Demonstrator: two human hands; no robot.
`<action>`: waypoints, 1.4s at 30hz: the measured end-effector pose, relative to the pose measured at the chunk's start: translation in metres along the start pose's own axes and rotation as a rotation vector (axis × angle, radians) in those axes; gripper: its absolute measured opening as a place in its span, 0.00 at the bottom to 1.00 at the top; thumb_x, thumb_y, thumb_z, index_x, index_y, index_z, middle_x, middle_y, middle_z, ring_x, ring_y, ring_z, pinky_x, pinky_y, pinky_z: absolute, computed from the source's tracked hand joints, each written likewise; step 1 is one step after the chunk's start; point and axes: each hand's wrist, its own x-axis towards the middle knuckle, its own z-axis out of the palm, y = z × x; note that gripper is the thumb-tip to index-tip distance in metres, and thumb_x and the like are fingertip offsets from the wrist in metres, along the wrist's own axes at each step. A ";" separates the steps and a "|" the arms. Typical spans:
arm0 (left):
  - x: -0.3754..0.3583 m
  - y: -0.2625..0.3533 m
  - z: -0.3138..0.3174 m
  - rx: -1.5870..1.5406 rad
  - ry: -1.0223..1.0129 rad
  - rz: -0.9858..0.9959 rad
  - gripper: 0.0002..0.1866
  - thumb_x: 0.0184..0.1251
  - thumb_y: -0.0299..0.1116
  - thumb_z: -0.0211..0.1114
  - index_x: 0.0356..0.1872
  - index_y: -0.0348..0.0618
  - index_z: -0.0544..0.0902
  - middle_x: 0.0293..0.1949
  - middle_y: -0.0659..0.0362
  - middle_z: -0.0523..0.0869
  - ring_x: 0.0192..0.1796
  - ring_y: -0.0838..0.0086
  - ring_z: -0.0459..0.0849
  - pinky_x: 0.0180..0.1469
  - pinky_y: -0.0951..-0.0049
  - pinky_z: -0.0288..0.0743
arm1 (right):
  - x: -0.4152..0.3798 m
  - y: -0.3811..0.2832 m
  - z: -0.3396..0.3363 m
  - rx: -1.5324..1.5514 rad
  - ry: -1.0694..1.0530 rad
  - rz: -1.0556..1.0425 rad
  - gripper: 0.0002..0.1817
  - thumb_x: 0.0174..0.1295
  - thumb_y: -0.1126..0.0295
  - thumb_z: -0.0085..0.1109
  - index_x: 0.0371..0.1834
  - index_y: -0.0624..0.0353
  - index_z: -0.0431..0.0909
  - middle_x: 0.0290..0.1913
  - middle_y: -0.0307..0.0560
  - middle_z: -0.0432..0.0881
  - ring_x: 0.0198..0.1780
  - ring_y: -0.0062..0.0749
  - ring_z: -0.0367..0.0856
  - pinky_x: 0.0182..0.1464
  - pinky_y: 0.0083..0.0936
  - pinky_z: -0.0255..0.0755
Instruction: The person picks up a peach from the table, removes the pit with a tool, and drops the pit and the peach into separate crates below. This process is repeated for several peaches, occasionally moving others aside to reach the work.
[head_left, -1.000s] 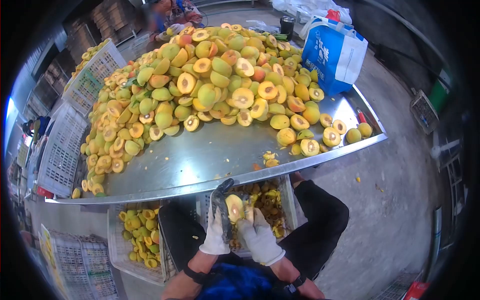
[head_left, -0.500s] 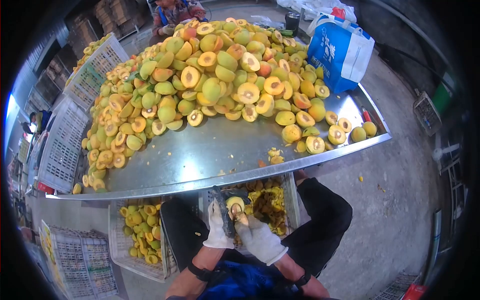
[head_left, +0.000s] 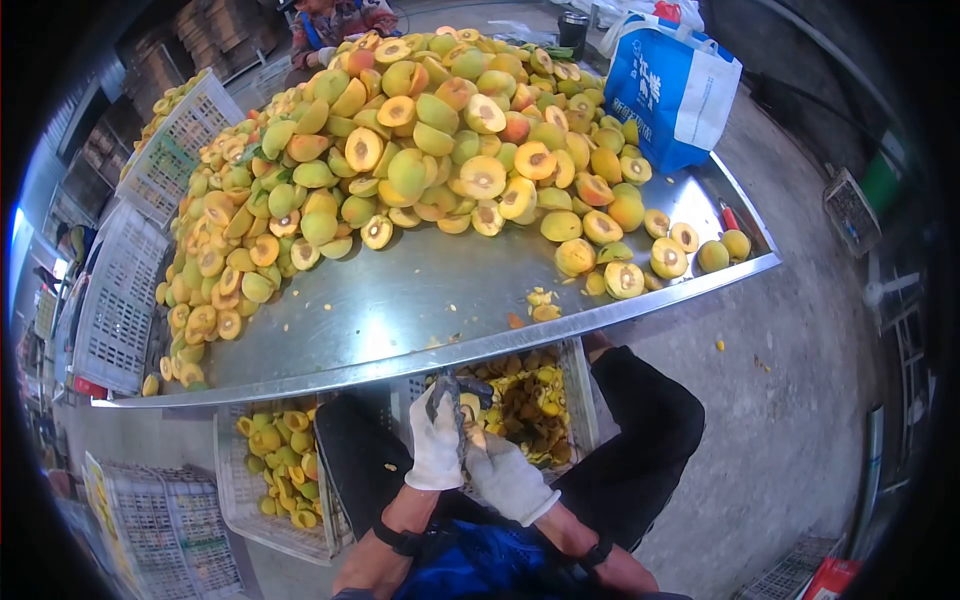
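Note:
My left hand [head_left: 436, 442], in a white glove, is closed around a dark, long tool [head_left: 466, 386] whose exact kind I cannot make out. My right hand [head_left: 510, 478], gloved too, grips a halved yellow peach [head_left: 470, 406] with the thumb side against it. The peach half touches or nearly touches the tool, and the fingers partly hide it. Both hands are between my knees, just below the metal table's front edge. Under them stands a crate [head_left: 580, 400] holding yellow peach scraps and brown pieces [head_left: 535, 400].
Many halved peaches [head_left: 410, 170] are heaped on the metal table [head_left: 400, 300]. A blue and white bag [head_left: 665, 95] and a red-handled item [head_left: 728, 215] are on its right side. A crate of peach pieces [head_left: 285, 455] stands at lower left. Another person [head_left: 335, 25] is behind the heap.
My left hand has tilted and its fingers now wrap over the tool, whose dark end points more to the right. The peach half has turned and shows less. The view has shifted slightly.

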 end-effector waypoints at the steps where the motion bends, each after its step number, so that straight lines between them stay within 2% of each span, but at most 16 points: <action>1: -0.002 0.000 0.001 0.011 0.029 0.012 0.14 0.76 0.32 0.50 0.41 0.33 0.81 0.27 0.63 0.80 0.26 0.85 0.74 0.27 0.81 0.70 | 0.000 0.002 0.001 0.005 0.003 -0.013 0.20 0.70 0.56 0.48 0.48 0.63 0.78 0.37 0.64 0.83 0.43 0.62 0.81 0.45 0.43 0.74; 3: 0.001 -0.008 -0.003 0.493 0.053 0.438 0.14 0.76 0.32 0.50 0.40 0.33 0.81 0.26 0.63 0.79 0.24 0.85 0.74 0.25 0.81 0.69 | -0.002 0.004 0.001 -0.016 0.000 -0.005 0.21 0.70 0.55 0.48 0.48 0.63 0.78 0.37 0.64 0.83 0.43 0.61 0.81 0.46 0.43 0.74; 5: 0.005 -0.002 -0.005 0.535 -0.033 0.381 0.14 0.76 0.32 0.50 0.40 0.33 0.81 0.24 0.63 0.78 0.23 0.85 0.73 0.24 0.81 0.69 | -0.003 0.000 -0.004 -0.070 -0.011 0.033 0.21 0.70 0.55 0.49 0.49 0.63 0.78 0.38 0.65 0.83 0.43 0.61 0.81 0.46 0.43 0.74; 7: 0.012 0.023 -0.003 0.124 -0.203 -0.153 0.14 0.77 0.32 0.49 0.41 0.33 0.81 0.23 0.63 0.78 0.21 0.84 0.73 0.23 0.80 0.69 | -0.001 -0.002 -0.006 -0.035 -0.053 0.084 0.20 0.70 0.57 0.49 0.51 0.63 0.78 0.38 0.65 0.83 0.43 0.60 0.82 0.47 0.42 0.75; 11: 0.008 0.019 0.001 -0.042 -0.149 -0.193 0.16 0.78 0.36 0.49 0.41 0.34 0.81 0.23 0.62 0.79 0.21 0.83 0.75 0.24 0.80 0.72 | 0.001 0.009 0.015 -0.007 0.115 -0.012 0.19 0.70 0.61 0.48 0.54 0.64 0.77 0.38 0.64 0.83 0.43 0.58 0.82 0.48 0.39 0.75; 14: 0.006 0.019 0.016 -0.139 -0.001 -0.156 0.18 0.79 0.40 0.49 0.42 0.34 0.81 0.28 0.60 0.82 0.26 0.82 0.80 0.27 0.81 0.74 | 0.003 0.017 0.017 0.115 0.126 -0.061 0.17 0.71 0.59 0.48 0.52 0.60 0.76 0.40 0.64 0.81 0.47 0.62 0.80 0.46 0.42 0.74; 15: 0.006 0.018 0.014 -0.108 0.006 -0.137 0.18 0.79 0.40 0.49 0.42 0.34 0.81 0.29 0.59 0.83 0.27 0.81 0.80 0.29 0.81 0.74 | 0.004 0.017 0.016 0.110 0.124 -0.101 0.17 0.71 0.61 0.48 0.53 0.62 0.76 0.40 0.63 0.82 0.45 0.60 0.81 0.47 0.40 0.74; 17: 0.007 0.014 0.011 -0.096 -0.003 -0.145 0.19 0.79 0.41 0.49 0.43 0.34 0.81 0.31 0.58 0.84 0.29 0.81 0.81 0.30 0.81 0.75 | 0.007 0.017 0.011 0.103 0.138 -0.176 0.18 0.70 0.65 0.47 0.56 0.66 0.75 0.39 0.62 0.82 0.43 0.54 0.82 0.47 0.37 0.74; 23: 0.010 0.001 0.002 -0.185 -0.038 -0.108 0.18 0.79 0.39 0.48 0.43 0.33 0.81 0.28 0.59 0.82 0.25 0.80 0.79 0.26 0.81 0.73 | 0.009 0.006 0.000 0.045 0.048 -0.095 0.16 0.70 0.64 0.49 0.51 0.65 0.77 0.37 0.63 0.82 0.41 0.58 0.81 0.44 0.39 0.74; 26: 0.013 0.002 -0.005 -0.153 -0.133 -0.140 0.18 0.78 0.37 0.48 0.41 0.32 0.81 0.25 0.59 0.81 0.24 0.79 0.78 0.25 0.80 0.72 | 0.008 0.011 -0.002 -0.129 0.041 -0.317 0.16 0.69 0.63 0.49 0.48 0.64 0.78 0.36 0.62 0.82 0.40 0.58 0.81 0.43 0.41 0.74; 30: 0.018 0.019 -0.004 0.052 -0.238 -0.172 0.16 0.77 0.32 0.49 0.39 0.31 0.82 0.23 0.60 0.80 0.26 0.81 0.77 0.27 0.80 0.71 | 0.001 -0.002 -0.012 -0.111 -0.081 -0.110 0.17 0.71 0.61 0.49 0.54 0.61 0.75 0.46 0.64 0.81 0.48 0.60 0.79 0.48 0.43 0.76; 33: 0.021 0.018 -0.001 0.303 -0.245 0.078 0.13 0.74 0.28 0.51 0.40 0.29 0.82 0.25 0.62 0.82 0.28 0.85 0.75 0.31 0.81 0.70 | 0.005 0.009 0.000 0.043 -0.023 -0.038 0.18 0.71 0.59 0.48 0.53 0.61 0.76 0.44 0.63 0.82 0.47 0.60 0.80 0.47 0.42 0.75; 35: 0.017 0.003 -0.006 0.251 -0.153 0.047 0.11 0.73 0.26 0.53 0.40 0.28 0.81 0.28 0.63 0.82 0.31 0.85 0.73 0.35 0.80 0.69 | 0.008 0.016 0.012 0.079 0.060 0.004 0.17 0.70 0.58 0.49 0.48 0.62 0.79 0.37 0.63 0.83 0.42 0.60 0.81 0.44 0.42 0.75; 37: 0.011 -0.012 -0.004 0.116 -0.026 0.027 0.11 0.72 0.26 0.53 0.40 0.28 0.81 0.29 0.63 0.82 0.31 0.84 0.74 0.35 0.79 0.69 | 0.007 0.013 0.011 0.087 0.067 -0.023 0.18 0.71 0.57 0.49 0.48 0.62 0.79 0.37 0.62 0.83 0.42 0.60 0.81 0.44 0.41 0.75; 41: 0.015 -0.012 -0.013 0.177 -0.075 0.016 0.11 0.72 0.27 0.54 0.39 0.27 0.81 0.29 0.61 0.82 0.33 0.85 0.74 0.34 0.77 0.69 | 0.002 -0.003 0.003 0.061 0.016 0.012 0.19 0.71 0.57 0.48 0.47 0.62 0.79 0.37 0.62 0.83 0.42 0.60 0.82 0.44 0.41 0.74; 42: 0.022 -0.015 -0.019 0.136 -0.140 -0.026 0.11 0.72 0.27 0.55 0.38 0.28 0.81 0.26 0.62 0.81 0.29 0.85 0.74 0.30 0.77 0.68 | 0.002 0.000 0.004 0.044 0.006 0.022 0.19 0.71 0.57 0.48 0.47 0.62 0.79 0.37 0.62 0.83 0.42 0.60 0.82 0.44 0.41 0.74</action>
